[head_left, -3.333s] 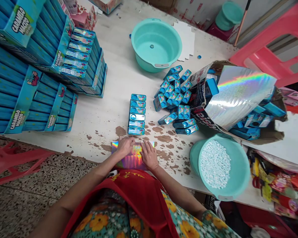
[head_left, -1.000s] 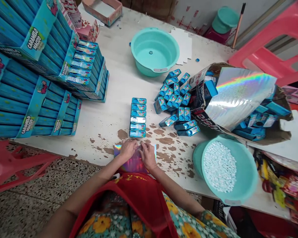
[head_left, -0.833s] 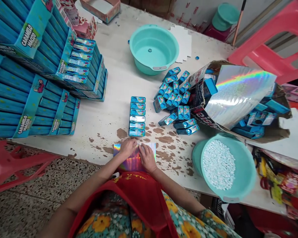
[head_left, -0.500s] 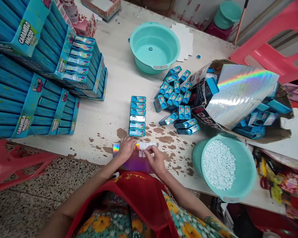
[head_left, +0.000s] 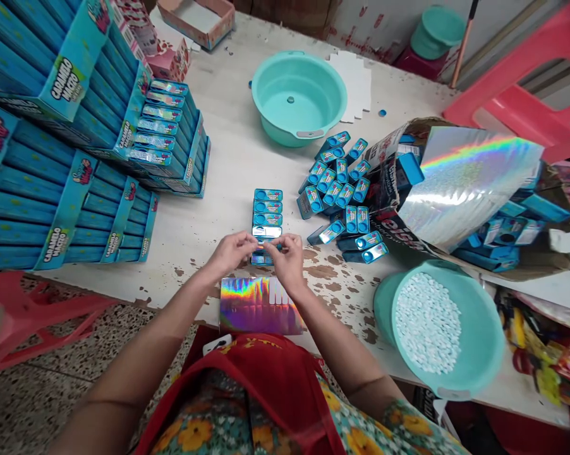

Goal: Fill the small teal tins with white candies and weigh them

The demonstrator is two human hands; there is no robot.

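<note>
A row of small blue candy boxes (head_left: 268, 208) stands on the table in front of me, their printed ends facing up. Over the near end of that row, my left hand (head_left: 232, 254) and my right hand (head_left: 287, 258) meet with pinched fingertips. Between them is a small shiny sticker (head_left: 262, 245), held at both ends just above or on a box; I cannot tell whether it touches. Nearer my body lies a holographic sticker sheet (head_left: 247, 309), with white backing bared at its upper right.
Loose blue boxes (head_left: 333, 193) stand right of the row, beside a cardboard carton (head_left: 545, 256) with another holographic sheet. A turquoise basin (head_left: 299, 95) sits behind; a turquoise tub (head_left: 488, 335) of white candies stands right. Filled display trays (head_left: 52, 234) are stacked left.
Both hands have moved forward from the sticker sheet to the near end of the box row, carrying a sticker between them. The sheet now lies uncovered.
</note>
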